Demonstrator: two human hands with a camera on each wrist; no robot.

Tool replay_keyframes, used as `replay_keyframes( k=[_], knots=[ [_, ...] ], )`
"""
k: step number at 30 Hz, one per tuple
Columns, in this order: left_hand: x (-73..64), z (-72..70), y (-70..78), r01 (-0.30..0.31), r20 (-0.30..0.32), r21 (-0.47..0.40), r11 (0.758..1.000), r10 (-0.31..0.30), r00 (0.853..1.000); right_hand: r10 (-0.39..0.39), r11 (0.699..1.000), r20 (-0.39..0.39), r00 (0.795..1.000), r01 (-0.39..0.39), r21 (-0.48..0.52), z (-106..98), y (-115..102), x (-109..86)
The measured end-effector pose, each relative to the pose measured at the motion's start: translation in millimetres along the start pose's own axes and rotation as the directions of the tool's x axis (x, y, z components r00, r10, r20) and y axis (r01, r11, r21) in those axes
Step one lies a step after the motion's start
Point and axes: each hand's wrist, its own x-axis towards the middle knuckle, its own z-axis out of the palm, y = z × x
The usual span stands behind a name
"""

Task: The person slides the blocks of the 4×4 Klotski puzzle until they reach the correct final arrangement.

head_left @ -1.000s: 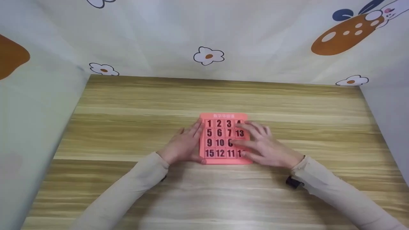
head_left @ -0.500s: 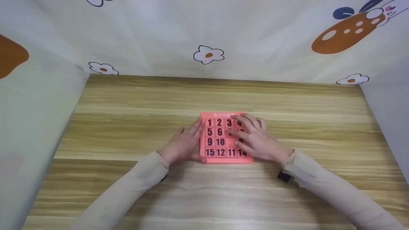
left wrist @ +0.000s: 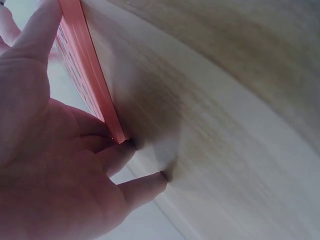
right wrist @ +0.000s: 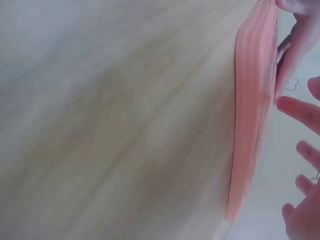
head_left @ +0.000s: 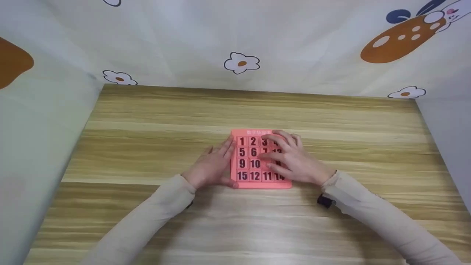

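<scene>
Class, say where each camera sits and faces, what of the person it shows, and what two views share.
Head: on the head, facing forward and down at a pink rectangular plastic-looking numbered board on the wood-grain table; left hand, right hand, beige fabric sleeves show.
Left wrist: on that wrist, facing the board's left side; palm, fingers show.
Right wrist: on that wrist, facing the right side; right fingers show, apparently left hand too.
Both wrist views share board and table.
</scene>
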Motion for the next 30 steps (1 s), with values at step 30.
replay_keyframes(
  k=[30],
  knots=[
    [-2.7, -1.8, 1.1, -0.003, -0.006, -0.022, 1.000, 0.002, 1.000, 0.025, 1.000, -0.043, 0.999, -0.026, -0.005, 2, -2, -0.7]
  ],
)
